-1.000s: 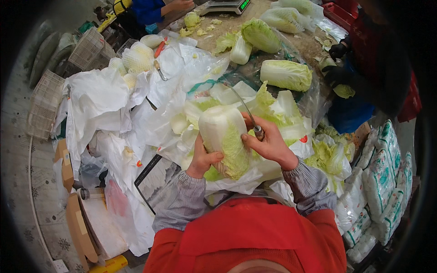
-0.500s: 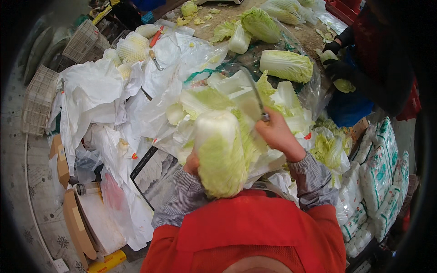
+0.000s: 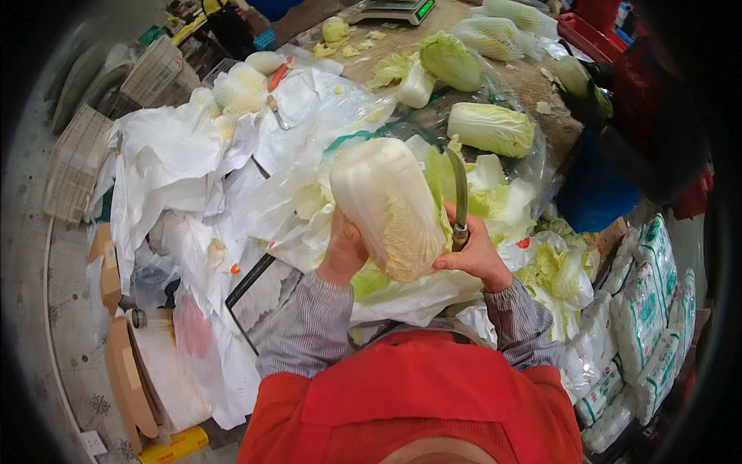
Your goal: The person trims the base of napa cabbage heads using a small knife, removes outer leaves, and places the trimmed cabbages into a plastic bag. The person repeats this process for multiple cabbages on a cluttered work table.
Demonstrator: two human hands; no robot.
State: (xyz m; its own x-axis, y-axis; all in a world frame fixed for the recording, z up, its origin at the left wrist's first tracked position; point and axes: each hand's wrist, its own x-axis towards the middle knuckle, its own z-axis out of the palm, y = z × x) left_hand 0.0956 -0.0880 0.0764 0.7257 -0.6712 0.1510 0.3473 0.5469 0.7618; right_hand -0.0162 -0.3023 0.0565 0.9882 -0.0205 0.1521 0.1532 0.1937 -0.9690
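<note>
A large pale napa cabbage is held up in front of me, with my left hand gripping its left side. My right hand is closed on a curved knife with its blade pointing away from me, and its thumb rests against the cabbage's right side. Loose cabbage leaves and white plastic sheets lie beneath. Another whole cabbage lies beyond on clear film, and more cabbages sit farther back.
A scale stands at the back. Crumpled white paper covers the left side, beside baskets. Packed plastic bundles pile at right. A co-worker in dark gloves and red clothing works at the right edge.
The cabbage moved down toward me, then back up and away, tilting. The knife, raised and blurred half a second ago, is now beside the cabbage. The co-worker's cabbage has moved higher.
</note>
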